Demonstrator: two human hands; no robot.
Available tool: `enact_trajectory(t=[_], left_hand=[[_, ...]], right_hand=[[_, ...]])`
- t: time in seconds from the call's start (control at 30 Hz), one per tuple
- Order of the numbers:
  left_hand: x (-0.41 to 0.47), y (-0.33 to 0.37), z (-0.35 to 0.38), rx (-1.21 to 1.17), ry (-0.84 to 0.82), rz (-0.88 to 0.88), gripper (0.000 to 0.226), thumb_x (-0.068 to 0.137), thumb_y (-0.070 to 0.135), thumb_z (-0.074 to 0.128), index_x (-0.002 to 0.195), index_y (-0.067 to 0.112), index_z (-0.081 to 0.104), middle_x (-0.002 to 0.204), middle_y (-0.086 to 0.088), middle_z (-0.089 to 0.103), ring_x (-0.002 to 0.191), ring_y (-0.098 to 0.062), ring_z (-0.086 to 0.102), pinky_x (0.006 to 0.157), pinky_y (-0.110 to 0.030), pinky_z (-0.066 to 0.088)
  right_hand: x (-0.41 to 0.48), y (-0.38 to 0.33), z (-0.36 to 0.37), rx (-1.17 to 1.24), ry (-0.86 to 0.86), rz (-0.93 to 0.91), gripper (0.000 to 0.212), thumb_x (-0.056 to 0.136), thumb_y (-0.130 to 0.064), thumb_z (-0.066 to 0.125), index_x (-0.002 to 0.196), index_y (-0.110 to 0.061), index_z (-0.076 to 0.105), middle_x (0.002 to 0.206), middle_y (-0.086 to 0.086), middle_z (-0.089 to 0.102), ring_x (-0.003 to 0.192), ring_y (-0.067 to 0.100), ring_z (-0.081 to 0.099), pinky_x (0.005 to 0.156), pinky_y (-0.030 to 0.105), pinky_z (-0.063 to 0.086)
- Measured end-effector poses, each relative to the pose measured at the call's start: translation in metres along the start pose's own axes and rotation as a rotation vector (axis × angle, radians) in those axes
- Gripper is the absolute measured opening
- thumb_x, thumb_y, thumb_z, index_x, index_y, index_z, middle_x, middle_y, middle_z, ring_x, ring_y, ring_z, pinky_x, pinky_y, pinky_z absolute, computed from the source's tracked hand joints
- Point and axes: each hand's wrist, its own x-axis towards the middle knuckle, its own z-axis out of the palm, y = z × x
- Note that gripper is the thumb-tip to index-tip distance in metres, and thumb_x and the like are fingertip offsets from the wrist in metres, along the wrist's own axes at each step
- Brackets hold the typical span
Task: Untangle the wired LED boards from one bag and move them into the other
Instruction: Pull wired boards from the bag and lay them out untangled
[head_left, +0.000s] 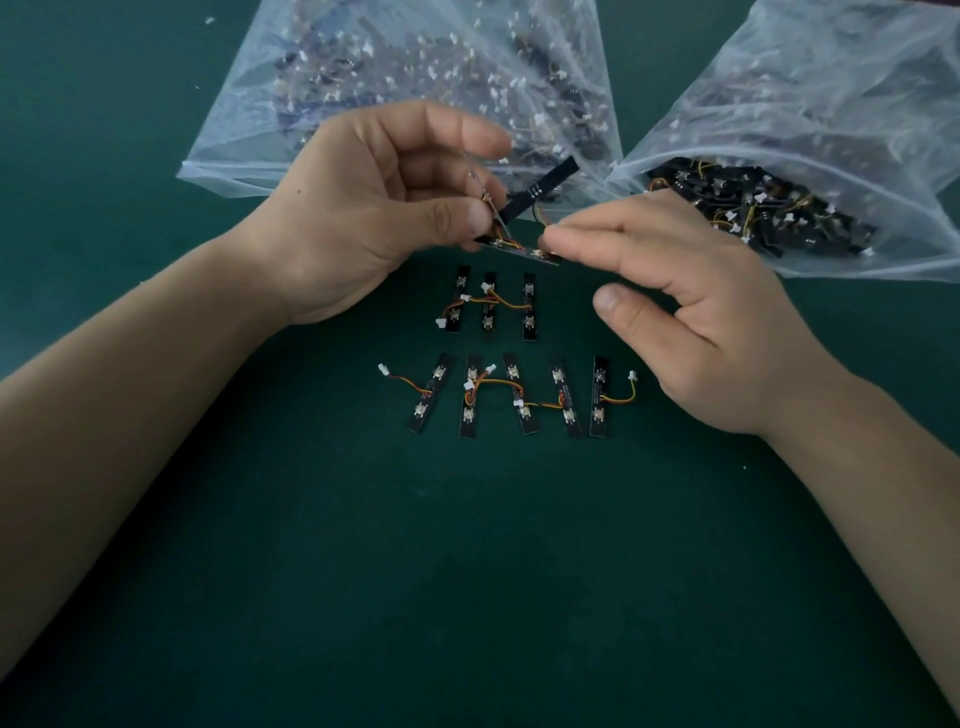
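left hand (374, 208): thumb pressed against curled fingers, pinching a small clump of wires (497, 228) with two LED boards hanging off it, held in the air above the table (467, 571); upper board (545, 186) sticks out up and to the right, lower board (519, 253) sits roughly level just under the thumb; right hand (685, 317): fingers stretched out, tips on the right end of the lower board and its wire, thumb spread well apart, so a touch, not a pinch, as far as shows; below the hands, sorted boards lie flat: row of three (488, 306), then row of five (519, 395) nearer the person, some wires crossing between neighbours; left bag (405, 88) behind the left hand, cloudy, packed with tangled boards; right bag (810, 171) mouth open beside the right hand, black boards inside; which bag is the source, can't tell; step looks like separating the held pair; risks: tugging while the wires are looped could strain a joint or connector; thumb off means the fingertips may slip; a dropped pair would land on the row of three and re-tangle; right wrist is near the end of the row of five and could sweep it
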Motion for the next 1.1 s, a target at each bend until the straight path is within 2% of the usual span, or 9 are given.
enact_trajectory(t=[0.2, 0.3, 0.4, 0.47, 0.6, 0.8, 0.93, 1.1], left_hand=[[0.000, 0.000, -0.002, -0.042, 0.007, 0.003, 0.029, 0.087, 0.011, 0.074, 0.114, 0.015, 0.066, 0.090, -0.003, 0.069, 0.081, -0.014, 0.069, 0.077, -0.029, 0.056], [0.001, 0.000, -0.004, -0.069, 0.050, 0.013, 0.028, 0.088, 0.011, 0.073, 0.114, 0.015, 0.064, 0.091, -0.003, 0.068, 0.081, -0.015, 0.067, 0.075, -0.029, 0.056], [0.002, 0.000, -0.007, -0.070, 0.094, 0.037, 0.023, 0.093, 0.006, 0.069, 0.114, 0.015, 0.063, 0.090, -0.002, 0.069, 0.082, -0.015, 0.067, 0.075, -0.028, 0.056], [0.002, 0.000, -0.010, -0.054, 0.150, 0.064, 0.021, 0.097, 0.002, 0.067, 0.112, 0.015, 0.063, 0.088, 0.000, 0.069, 0.082, -0.015, 0.068, 0.074, -0.029, 0.056], [0.004, 0.000, -0.013, -0.044, 0.266, 0.070, 0.019, 0.097, 0.004, 0.070, 0.106, 0.021, 0.069, 0.090, 0.002, 0.069, 0.079, -0.012, 0.067, 0.070, -0.028, 0.055], [0.004, 0.000, -0.012, -0.032, 0.268, 0.057, 0.020, 0.095, 0.004, 0.071, 0.102, 0.023, 0.071, 0.086, 0.005, 0.072, 0.076, -0.011, 0.068, 0.068, -0.027, 0.055], [0.005, 0.000, -0.013, -0.046, 0.271, 0.042, 0.021, 0.094, 0.004, 0.072, 0.100, 0.024, 0.072, 0.084, 0.007, 0.072, 0.075, -0.011, 0.067, 0.067, -0.027, 0.054], [0.005, 0.000, -0.015, -0.069, 0.273, 0.025, 0.018, 0.094, 0.005, 0.072, 0.102, 0.022, 0.071, 0.088, 0.002, 0.071, 0.074, -0.012, 0.065, 0.069, -0.029, 0.054]], right_hand=[[0.000, 0.001, 0.001, -0.052, 0.094, 0.037, 0.036, 0.101, -0.004, 0.060, 0.137, -0.006, 0.066, 0.130, -0.002, 0.065, 0.122, 0.014, 0.055, 0.110, 0.027, 0.038], [0.002, 0.002, 0.000, -0.055, 0.248, 0.083, 0.025, 0.097, -0.013, 0.073, 0.122, -0.010, 0.073, 0.118, -0.008, 0.068, 0.109, 0.004, 0.059, 0.101, 0.024, 0.045], [0.005, 0.001, 0.001, 0.047, 0.395, 0.163, 0.012, 0.095, -0.015, 0.077, 0.106, -0.014, 0.075, 0.102, -0.004, 0.074, 0.096, 0.014, 0.070, 0.092, 0.034, 0.056], [0.006, 0.000, 0.002, 0.079, 0.424, 0.198, 0.008, 0.096, -0.018, 0.076, 0.103, -0.016, 0.074, 0.098, -0.006, 0.075, 0.093, 0.013, 0.072, 0.090, 0.034, 0.057], [0.007, -0.004, 0.002, 0.083, 0.423, 0.203, 0.003, 0.097, -0.022, 0.075, 0.098, -0.024, 0.073, 0.095, -0.023, 0.070, 0.084, 0.001, 0.068, 0.081, 0.016, 0.050], [0.008, -0.005, 0.002, 0.120, 0.380, 0.226, 0.008, 0.097, -0.029, 0.075, 0.091, -0.033, 0.071, 0.088, -0.021, 0.072, 0.074, 0.000, 0.065, 0.070, 0.014, 0.047], [0.007, -0.002, 0.002, 0.084, 0.312, 0.256, 0.005, 0.096, -0.026, 0.076, 0.091, -0.028, 0.074, 0.084, -0.022, 0.071, 0.066, -0.004, 0.059, 0.067, 0.005, 0.039], [0.008, 0.000, 0.002, 0.041, 0.217, 0.319, 0.003, 0.095, -0.029, 0.077, 0.092, -0.030, 0.076, 0.078, -0.029, 0.069, 0.067, -0.005, 0.061, 0.064, 0.003, 0.038]])
